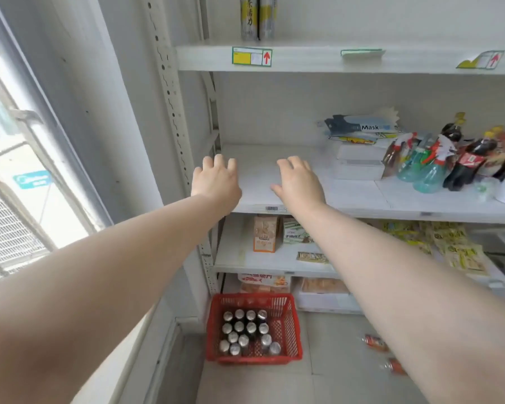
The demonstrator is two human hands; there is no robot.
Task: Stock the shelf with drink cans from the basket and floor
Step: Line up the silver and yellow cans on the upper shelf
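Well below left hand (216, 182), cans (239, 326)

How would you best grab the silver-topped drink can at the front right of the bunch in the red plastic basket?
From straight above, gripping the silver-topped drink can round its upper wall just under the lid. It stands upright, the mesh walls of the red plastic basket block a sideways approach, and other cans crowd its left.

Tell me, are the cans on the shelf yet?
Not yet. Done: nothing; the shelf is bare at its left end. In hand: the left hand and right hand hold nothing. Left: the cans standing in the red basket, plus two orange drinks lying on the floor.
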